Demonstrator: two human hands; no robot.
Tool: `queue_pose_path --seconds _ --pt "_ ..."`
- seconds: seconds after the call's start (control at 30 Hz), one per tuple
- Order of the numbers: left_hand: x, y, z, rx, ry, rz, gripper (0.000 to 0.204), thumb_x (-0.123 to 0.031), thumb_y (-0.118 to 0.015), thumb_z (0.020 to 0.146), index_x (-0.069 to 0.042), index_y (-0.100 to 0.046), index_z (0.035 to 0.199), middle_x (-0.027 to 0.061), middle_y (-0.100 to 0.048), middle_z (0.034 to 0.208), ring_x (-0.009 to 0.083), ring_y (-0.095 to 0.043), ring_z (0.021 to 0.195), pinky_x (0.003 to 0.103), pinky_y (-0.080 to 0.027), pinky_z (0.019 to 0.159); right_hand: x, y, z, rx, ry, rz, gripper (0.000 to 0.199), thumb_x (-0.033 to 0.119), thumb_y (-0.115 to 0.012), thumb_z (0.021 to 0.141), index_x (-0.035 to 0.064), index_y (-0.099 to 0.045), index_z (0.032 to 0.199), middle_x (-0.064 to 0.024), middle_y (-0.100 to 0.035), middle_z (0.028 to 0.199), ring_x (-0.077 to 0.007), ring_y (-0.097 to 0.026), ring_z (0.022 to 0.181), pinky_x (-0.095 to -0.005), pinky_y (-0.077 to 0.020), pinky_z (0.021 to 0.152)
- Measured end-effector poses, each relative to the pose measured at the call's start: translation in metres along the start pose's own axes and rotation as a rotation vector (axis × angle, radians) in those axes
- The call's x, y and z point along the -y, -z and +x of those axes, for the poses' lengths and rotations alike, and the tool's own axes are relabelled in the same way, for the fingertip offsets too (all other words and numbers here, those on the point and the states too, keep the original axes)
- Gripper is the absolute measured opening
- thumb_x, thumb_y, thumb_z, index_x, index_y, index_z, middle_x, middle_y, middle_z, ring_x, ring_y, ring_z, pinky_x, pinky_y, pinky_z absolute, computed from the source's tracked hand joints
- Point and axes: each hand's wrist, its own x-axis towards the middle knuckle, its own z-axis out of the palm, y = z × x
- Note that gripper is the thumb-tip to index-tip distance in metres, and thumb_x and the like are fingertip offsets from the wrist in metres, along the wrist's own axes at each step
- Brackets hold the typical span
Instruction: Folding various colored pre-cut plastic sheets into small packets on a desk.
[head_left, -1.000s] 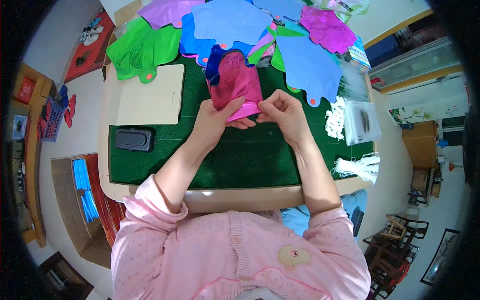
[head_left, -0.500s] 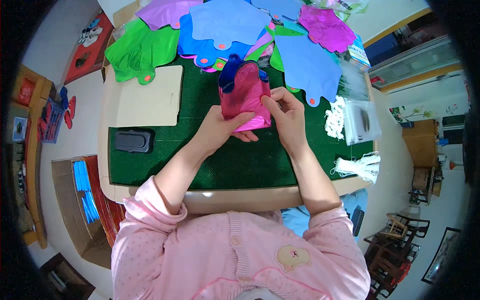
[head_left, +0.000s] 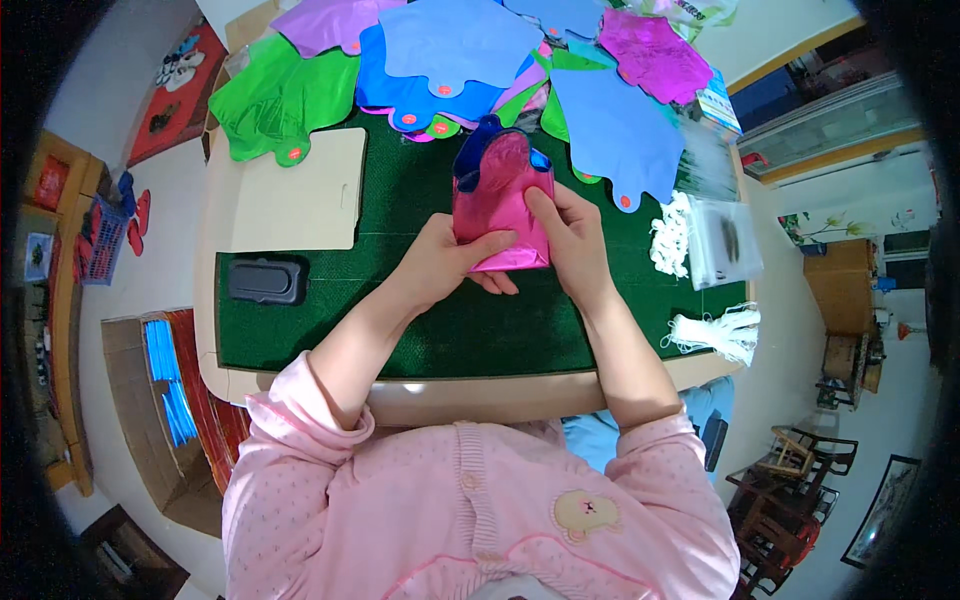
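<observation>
A shiny pink foil piece (head_left: 502,200), folded into an upright rectangle, is held over the middle of the table. Dark blue foil (head_left: 470,160) with rounded lobes shows behind its upper edge. My left hand (head_left: 440,262) grips the lower left corner, thumb across the front and fingers underneath. At the right edge my right hand (head_left: 578,228) pinches the foil between thumb and curled fingers. Beyond the packet lie flat, lobed foil sheets: a pale blue sheet (head_left: 455,40), a green sheet (head_left: 280,95) and a magenta sheet (head_left: 655,55), among others.
Green matting (head_left: 420,335) covers the table. A beige board (head_left: 295,200) and a dark case (head_left: 268,281) lie left. To the right are a white string bundle (head_left: 715,332), white coils (head_left: 670,235) and clear bags (head_left: 725,245). An open carton (head_left: 135,370) stands at lower left.
The pink packet has moved slightly right and toward me. Its upper part looks flatter and narrower. Both hands keep their hold, the right thumb a little higher on the edge.
</observation>
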Motion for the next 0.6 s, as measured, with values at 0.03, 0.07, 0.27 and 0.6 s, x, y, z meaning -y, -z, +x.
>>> queue_pose_path --seconds 0.03,0.07,0.27,0.6 --pt "-0.001 0.000 -0.001 -0.001 0.001 -0.001 0.024 -0.019 -0.059 0.088 0.003 -0.062 0.096 0.0108 -0.064 0.075 0.0207 -0.066 0.063 0.026 -0.052 0.054 0.000 0.000 0.000 0.016 -0.003 0.006 0.019 0.015 -0.057 0.089 0.0002 -0.062 0.100 -0.0003 -0.062 0.087 -0.0044 -0.054 0.076 -0.0216 -0.0433 0.066" --pt "-0.001 0.000 -0.002 0.033 0.023 0.021 0.024 -0.019 -0.059 0.088 0.003 -0.062 0.096 0.0103 -0.064 0.075 0.0206 -0.066 0.062 0.026 -0.052 0.054 0.000 0.002 0.000 0.017 -0.005 0.006 0.019 0.015 -0.057 0.089 0.0002 -0.062 0.100 -0.0003 -0.062 0.087 -0.0044 -0.054 0.076 -0.0216 -0.0433 0.066" --pt "-0.008 -0.004 -0.001 0.085 0.136 -0.077 0.043 -0.036 -0.050 0.091 0.004 -0.060 0.102 0.0141 -0.065 0.084 0.0239 -0.066 0.067 0.029 -0.054 0.058 -0.001 0.014 0.002 0.077 -0.264 0.209 0.023 0.018 -0.054 0.091 0.0006 -0.058 0.105 -0.0034 -0.062 0.095 -0.0095 -0.059 0.082 -0.0240 -0.0461 0.070" --pt "-0.003 0.010 0.002 0.137 0.076 0.095 0.029 -0.020 -0.050 0.092 0.003 -0.057 0.107 0.0142 -0.064 0.092 0.0223 -0.067 0.074 0.027 -0.054 0.063 0.002 0.016 0.004 -0.142 -0.219 0.270 0.020 0.019 -0.054 0.091 0.0019 -0.059 0.101 -0.0035 -0.063 0.092 -0.0107 -0.060 0.080 -0.0243 -0.0461 0.071"
